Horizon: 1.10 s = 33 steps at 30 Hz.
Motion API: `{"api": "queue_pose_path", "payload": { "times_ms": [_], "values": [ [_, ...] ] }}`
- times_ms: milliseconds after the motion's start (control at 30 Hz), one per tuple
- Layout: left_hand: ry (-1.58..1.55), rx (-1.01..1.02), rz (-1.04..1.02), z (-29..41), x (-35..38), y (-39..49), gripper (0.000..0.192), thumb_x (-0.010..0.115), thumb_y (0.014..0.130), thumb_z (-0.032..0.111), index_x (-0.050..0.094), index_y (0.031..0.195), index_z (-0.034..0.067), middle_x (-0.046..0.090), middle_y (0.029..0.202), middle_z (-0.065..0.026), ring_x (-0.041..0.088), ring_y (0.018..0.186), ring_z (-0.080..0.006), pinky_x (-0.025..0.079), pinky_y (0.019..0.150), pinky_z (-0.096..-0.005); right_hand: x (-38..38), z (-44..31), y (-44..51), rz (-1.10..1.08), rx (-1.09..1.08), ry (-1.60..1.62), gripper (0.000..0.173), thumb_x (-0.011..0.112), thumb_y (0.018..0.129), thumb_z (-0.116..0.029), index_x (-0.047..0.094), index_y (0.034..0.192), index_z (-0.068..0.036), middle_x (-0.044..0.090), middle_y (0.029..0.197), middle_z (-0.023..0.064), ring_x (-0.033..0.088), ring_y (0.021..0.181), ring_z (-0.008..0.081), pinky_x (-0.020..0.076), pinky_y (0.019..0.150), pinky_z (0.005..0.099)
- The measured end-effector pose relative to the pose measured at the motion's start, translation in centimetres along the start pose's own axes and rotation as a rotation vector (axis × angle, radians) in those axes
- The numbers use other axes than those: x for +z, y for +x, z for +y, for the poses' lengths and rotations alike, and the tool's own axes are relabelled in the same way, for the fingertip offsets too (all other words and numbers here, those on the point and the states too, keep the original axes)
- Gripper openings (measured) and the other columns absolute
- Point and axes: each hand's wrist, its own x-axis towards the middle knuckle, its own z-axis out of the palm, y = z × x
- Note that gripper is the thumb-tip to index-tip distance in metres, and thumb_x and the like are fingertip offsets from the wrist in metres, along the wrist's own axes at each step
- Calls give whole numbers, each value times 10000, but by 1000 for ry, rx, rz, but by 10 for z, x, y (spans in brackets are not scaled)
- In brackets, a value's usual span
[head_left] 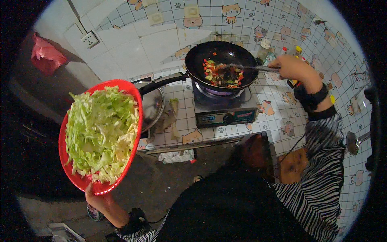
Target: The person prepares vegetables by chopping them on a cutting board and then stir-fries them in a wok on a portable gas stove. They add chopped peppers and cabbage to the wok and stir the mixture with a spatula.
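A red plastic basket point(62, 145), heaped with shredded cabbage or lettuce point(99, 133), is held up by its near rim in my left hand point(101, 204). It tilts over the floor, left of the counter. My right hand point(291, 70) grips the handle of a metal spatula point(248, 67), whose far end lies among the chopped red and green pieces point(211, 72) in a black wok point(222, 48). The wok sits on a gas stove point(225, 115) with a bluish flame glowing beneath. Its black handle point(164, 81) points left, towards the basket.
Behind the basket is a pan with a lid point(154, 106), beside vegetable scraps point(172, 119) on the tiled-pattern counter point(193, 139). Bottles and a jar point(265, 45) stand at the back right. A wooden board point(291, 166) lies near my right elbow. A ladle point(353, 142) hangs at the right.
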Motion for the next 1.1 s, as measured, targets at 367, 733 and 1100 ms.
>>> {"api": "queue_pose_path", "payload": {
  "times_ms": [367,733,1100],
  "values": [
    [-24,-88,-382,3,149,55,533,463,745,70,376,1265,-7,487,1210,-165,520,1069,-310,451,893,-442,36,17,18,121,-110,75,486,547,638,-4,605,1091,-168,628,909,151,596,824,333,470,710,384],
    [130,-224,-631,-63,321,93,393,456,775,43,442,1152,-68,550,1101,-196,568,980,-309,465,873,-424,64,89,-46,55,98,412,584,659,661,-21,510,1220,-98,566,1157,142,564,1020,267,421,867,298],
    [90,-268,-629,-141,382,101,328,454,768,54,486,1063,-86,573,1031,-205,588,900,-333,484,815,-426,98,92,-12,146,-21,751,546,616,699,24,499,1224,-66,596,1092,128,581,910,219,453,745,289]
  ]
}}
